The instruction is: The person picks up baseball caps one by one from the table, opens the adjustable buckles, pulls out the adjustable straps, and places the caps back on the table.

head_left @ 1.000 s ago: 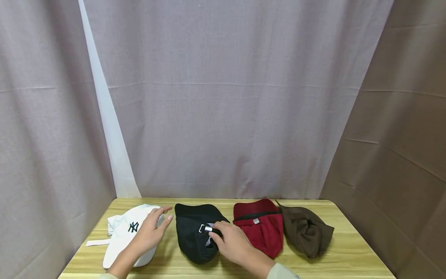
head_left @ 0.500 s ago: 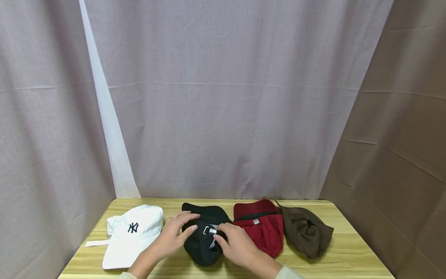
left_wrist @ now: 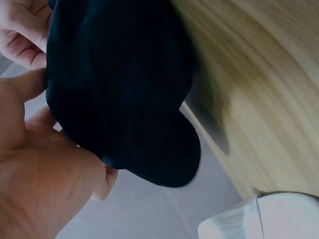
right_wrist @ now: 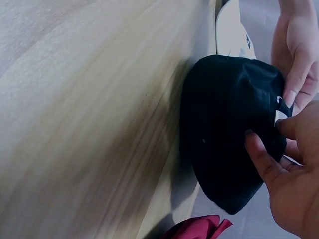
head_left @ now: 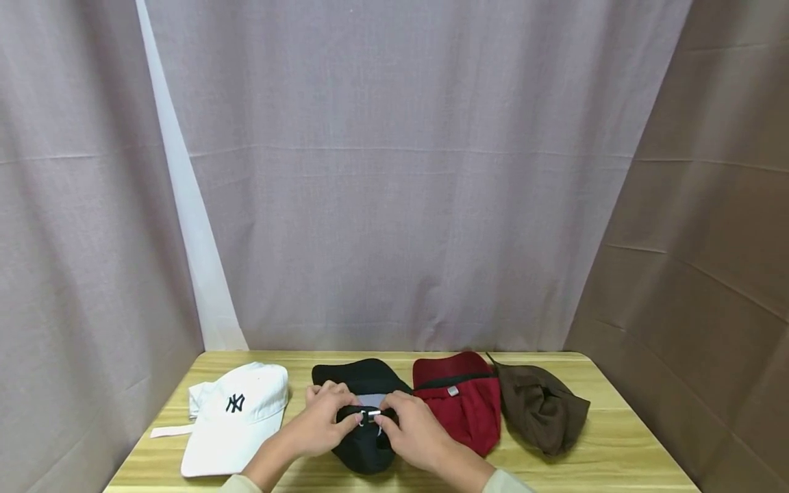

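A black cap (head_left: 364, 457) lies on the wooden table in the middle of the head view, brim toward the back and grey inside showing. My left hand (head_left: 320, 423) grips its rear edge on the left of the strap. On the other side my right hand (head_left: 414, 431) pinches the strap near a small metal buckle (head_left: 373, 413). In the left wrist view the dark cap (left_wrist: 119, 84) bulges beyond my left palm (left_wrist: 45, 174). The right wrist view has my right thumb and fingers (right_wrist: 261, 159) against the cap's back, with the left fingers close by.
To the left sits a white cap (head_left: 212, 448) with a dark logo and a loose white strap (head_left: 171, 431). A red cap (head_left: 468, 418) is right beside the black one, followed by a brown hat (head_left: 545, 411). Grey curtains (head_left: 394, 205) stand behind the wooden table (head_left: 573, 472).
My left hand has come from over the white cap to the black cap and now grips its rear edge. The strap opening has turned upward, with the right hand still on the strap.
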### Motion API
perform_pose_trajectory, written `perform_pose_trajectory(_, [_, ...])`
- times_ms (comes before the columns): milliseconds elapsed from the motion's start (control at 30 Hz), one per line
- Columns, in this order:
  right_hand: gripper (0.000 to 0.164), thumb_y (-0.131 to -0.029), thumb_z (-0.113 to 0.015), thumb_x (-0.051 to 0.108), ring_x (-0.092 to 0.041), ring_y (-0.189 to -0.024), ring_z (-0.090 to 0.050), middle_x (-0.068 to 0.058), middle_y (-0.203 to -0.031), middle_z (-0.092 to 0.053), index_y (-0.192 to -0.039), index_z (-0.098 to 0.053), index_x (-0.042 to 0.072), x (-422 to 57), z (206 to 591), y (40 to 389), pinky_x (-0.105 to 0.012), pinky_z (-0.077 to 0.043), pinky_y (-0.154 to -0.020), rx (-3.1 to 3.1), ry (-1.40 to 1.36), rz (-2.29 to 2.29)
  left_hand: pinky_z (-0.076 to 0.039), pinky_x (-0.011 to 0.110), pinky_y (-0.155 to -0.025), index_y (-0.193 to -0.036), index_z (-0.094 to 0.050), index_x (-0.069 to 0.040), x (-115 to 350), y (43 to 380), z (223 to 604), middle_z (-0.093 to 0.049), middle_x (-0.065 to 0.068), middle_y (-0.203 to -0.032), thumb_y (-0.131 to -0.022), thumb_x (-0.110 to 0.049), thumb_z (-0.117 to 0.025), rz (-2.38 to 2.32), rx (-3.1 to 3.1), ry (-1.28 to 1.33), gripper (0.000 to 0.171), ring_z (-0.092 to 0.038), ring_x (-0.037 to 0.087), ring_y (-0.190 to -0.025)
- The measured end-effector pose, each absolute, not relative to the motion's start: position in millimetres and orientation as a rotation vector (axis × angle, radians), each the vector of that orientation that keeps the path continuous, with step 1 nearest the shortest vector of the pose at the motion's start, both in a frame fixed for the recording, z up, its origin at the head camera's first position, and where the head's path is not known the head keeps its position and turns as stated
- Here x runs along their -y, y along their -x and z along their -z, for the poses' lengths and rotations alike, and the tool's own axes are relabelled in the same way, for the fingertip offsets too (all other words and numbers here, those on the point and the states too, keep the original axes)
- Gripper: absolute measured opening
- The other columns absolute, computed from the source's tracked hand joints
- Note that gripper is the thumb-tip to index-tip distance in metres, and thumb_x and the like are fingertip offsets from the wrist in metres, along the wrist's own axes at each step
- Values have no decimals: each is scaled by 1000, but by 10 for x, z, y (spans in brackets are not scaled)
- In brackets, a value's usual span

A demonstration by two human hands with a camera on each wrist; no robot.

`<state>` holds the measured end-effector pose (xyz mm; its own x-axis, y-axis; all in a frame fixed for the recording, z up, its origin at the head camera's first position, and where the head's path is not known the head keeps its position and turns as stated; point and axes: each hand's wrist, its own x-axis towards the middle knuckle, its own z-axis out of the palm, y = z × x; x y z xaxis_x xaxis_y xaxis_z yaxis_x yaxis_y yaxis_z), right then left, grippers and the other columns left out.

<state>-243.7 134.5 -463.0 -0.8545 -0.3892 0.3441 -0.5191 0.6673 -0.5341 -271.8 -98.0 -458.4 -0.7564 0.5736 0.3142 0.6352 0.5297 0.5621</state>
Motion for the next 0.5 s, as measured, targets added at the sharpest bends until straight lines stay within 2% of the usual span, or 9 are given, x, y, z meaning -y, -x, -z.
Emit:
perform_pose_trajectory(267, [12, -101, -74, 23, 3, -71, -49, 2, -93, -66, -99, -70, 12, -1329, 4620, 2427, -19, -44, -64, 2678, -711, -987, -19, 42, -89, -99, -77, -23, 956, 2729, 4608, -55, -17, -86, -103, -27, -69, 1060, 2665, 1106, 10, -41, 3, -91])
perform_pose_trajectory(500, [16, -100, -74, 24, 4, -69, -49, 2, -89, -65, -97, -67, 10, -1323, 4653, 2449, -18, -45, -62, 2668, -733, -944, -19, 38, -86, -104, -79, -23, 935, 2731, 4644, -53, -16, -84, -104, -27, -68, 1076, 2619, 1121, 11, -41, 2, -90])
